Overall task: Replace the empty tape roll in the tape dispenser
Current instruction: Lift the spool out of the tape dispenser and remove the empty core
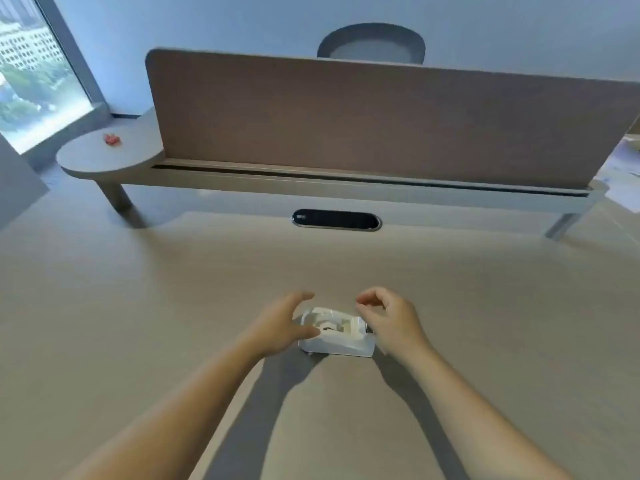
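Observation:
A white tape dispenser (341, 336) rests on the beige desk (173, 306) in front of me, its top cavity facing up with a small white core visible inside. My left hand (282, 323) is at the dispenser's left end, fingers spread, thumb touching its near left corner. My right hand (388, 318) hovers at the right end with the fingers curled and the fingertips just above the dispenser's right edge. Neither hand holds anything. I see no tape roll outside the dispenser.
A brown divider panel (363, 123) on a raised grey shelf (346, 188) spans the desk's far side. A black oval cable port (336, 220) lies beneath it. A small red object (112, 139) sits on the shelf's round left end. Papers (620, 174) lie far right.

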`<state>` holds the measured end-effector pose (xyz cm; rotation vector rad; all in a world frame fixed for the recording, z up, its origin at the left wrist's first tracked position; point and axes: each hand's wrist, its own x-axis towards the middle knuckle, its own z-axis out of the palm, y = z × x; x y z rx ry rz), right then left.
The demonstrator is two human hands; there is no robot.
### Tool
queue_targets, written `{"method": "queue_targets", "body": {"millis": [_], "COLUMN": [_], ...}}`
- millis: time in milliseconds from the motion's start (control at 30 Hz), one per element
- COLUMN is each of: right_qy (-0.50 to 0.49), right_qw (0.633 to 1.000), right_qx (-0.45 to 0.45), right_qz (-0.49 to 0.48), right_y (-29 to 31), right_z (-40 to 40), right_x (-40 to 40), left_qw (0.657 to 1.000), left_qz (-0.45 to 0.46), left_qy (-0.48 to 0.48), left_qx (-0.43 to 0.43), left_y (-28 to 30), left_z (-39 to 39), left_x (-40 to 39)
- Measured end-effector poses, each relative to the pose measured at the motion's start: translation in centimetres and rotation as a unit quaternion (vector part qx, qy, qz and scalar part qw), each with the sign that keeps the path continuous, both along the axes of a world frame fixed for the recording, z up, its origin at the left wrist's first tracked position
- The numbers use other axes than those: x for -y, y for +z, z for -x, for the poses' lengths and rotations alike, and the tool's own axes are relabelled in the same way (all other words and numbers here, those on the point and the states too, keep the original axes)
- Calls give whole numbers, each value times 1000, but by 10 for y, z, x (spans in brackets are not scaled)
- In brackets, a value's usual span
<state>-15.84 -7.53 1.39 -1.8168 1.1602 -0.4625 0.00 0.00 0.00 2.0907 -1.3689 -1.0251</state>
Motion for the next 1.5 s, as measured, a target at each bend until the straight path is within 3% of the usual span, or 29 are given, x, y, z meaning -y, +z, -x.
{"method": "queue_targets", "body": {"millis": [167,533,733,1033,1200,1367,1500], "right_qy": [48,74,70,72,32,-38,-33], "right_qw": [996,990,988,983,989,976,970], "right_qx": [-71,-83,-46,4,91,133,203], "right_qz": [36,82,129,168,108,167,129], "right_y": [-28,-51,-59,-66,-63,-57,-52], "right_z": [-13,-22,-25,-27,-27,-12,5], "right_x": [-2,1,0,0,1,-15,-44], "left_qw": [998,992,995,992,989,984,966], "left_qz": [-8,22,22,93,129,172,244], "left_qy": [28,69,55,54,35,50,33], "left_qx": [-50,-99,-74,-68,-69,16,-74], "left_y": [-26,-40,-41,-50,-55,-52,-31], "left_z": [-2,-4,-4,0,1,8,34], "left_x": [-4,-1,2,-2,-3,-12,-33]}}
